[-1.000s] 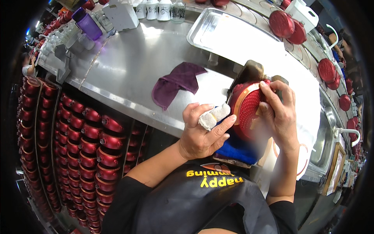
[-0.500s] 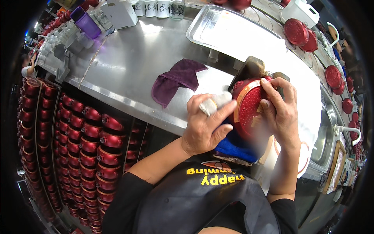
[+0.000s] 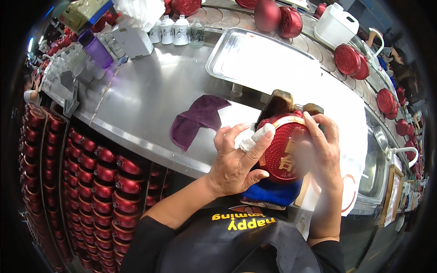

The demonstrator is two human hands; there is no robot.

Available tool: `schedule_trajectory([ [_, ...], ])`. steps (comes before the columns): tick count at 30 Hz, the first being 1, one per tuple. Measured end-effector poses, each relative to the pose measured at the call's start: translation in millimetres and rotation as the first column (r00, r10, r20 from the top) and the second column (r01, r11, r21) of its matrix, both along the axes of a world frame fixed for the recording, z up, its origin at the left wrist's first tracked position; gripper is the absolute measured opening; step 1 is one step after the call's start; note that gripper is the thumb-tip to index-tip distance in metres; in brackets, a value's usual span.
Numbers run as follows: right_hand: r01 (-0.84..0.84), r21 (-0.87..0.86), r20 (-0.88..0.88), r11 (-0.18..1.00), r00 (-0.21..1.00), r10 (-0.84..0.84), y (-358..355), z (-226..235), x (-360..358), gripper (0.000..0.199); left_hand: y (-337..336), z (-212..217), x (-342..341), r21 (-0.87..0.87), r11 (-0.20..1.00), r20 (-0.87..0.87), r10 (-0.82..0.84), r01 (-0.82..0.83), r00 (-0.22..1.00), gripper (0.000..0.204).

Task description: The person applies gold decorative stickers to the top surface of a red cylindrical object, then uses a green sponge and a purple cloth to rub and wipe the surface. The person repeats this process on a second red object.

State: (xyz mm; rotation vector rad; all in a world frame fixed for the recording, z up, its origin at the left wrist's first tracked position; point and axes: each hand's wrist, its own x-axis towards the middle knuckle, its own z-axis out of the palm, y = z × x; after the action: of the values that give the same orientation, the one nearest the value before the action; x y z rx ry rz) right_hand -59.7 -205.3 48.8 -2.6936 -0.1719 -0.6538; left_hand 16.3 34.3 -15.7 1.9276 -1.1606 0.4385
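Note:
My right hand (image 3: 324, 152) grips a round, flat red bottle (image 3: 284, 148) with a gold rim, held upright over a blue cloth (image 3: 273, 192) at the counter's near edge. My left hand (image 3: 236, 164) presses its index finger, wrapped in white cloth or tape (image 3: 256, 138), against the bottle's left rim. A brown block (image 3: 275, 102) stands just behind the bottle. A purple cloth (image 3: 195, 119) lies crumpled on the steel counter (image 3: 145, 95) to the left of my hands.
A steel tray (image 3: 264, 59) sits at the back with red bottles (image 3: 273, 16) beyond it, and more red bottles (image 3: 353, 59) along the right. Small white bottles (image 3: 175, 29), a purple container (image 3: 96, 49) and a white jug (image 3: 334, 25) stand behind. Racks of red bottles (image 3: 91, 168) fill the lower left.
My left hand has moved up along the bottle's left rim, its wrapped finger now stretched out on the gold edge. The bottle has turned slightly in my right hand.

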Motion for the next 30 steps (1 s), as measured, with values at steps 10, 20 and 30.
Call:
schedule_trajectory([
  [10, 0.128, 0.358, -0.140, 0.925, 0.987, -0.082, -27, -32, -31, 0.043, -36, 48, 54, 0.317, 0.942, 0.138, -0.161, 0.110, 0.977, 0.072],
  [20, 0.135, 0.736, -0.116, 0.664, 0.991, -0.073, -37, -39, -42, 0.019, -62, 59, 64, 0.290, 0.919, 0.161, -0.321, 0.266, 0.933, 0.061],
  [30, 0.109, 0.670, -0.151, 0.734, 0.988, -0.009, -38, -30, -48, 0.014, -64, 68, 67, 0.343, 0.883, 0.028, -0.351, 0.321, 0.936, 0.062],
])
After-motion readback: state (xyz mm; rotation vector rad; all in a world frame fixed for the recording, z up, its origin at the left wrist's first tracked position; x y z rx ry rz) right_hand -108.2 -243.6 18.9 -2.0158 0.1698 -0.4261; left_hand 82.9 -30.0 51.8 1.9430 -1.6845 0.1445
